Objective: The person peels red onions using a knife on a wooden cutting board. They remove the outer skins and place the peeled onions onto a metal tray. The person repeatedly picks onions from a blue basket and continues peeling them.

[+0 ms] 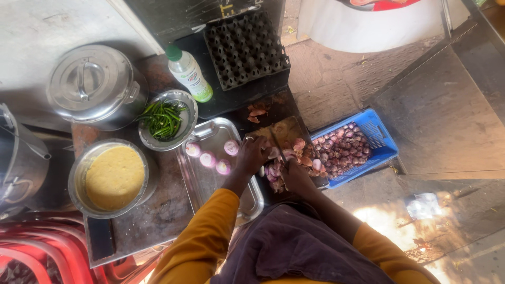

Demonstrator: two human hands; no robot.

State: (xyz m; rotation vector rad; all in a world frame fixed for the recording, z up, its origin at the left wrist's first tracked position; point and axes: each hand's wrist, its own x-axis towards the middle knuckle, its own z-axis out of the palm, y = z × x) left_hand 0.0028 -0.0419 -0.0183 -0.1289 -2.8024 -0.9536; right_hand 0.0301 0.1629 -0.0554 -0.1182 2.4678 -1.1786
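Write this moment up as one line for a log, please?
left hand: steadying onion on cutting board | right hand: holding knife | steel tray: four peeled onions | blue basket: unpeeled onions

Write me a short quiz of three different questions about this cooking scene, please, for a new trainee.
1. True or false: the round steel bowl holds green chillies.
2. How many peeled pale-pink onions lie on the rectangular steel tray?
3. Where does the blue plastic basket of red onions stand: A) on the ground beside the worktop, B) on the black egg tray, C) on the tray?

Key: 1 true; 2 four; 3 A.
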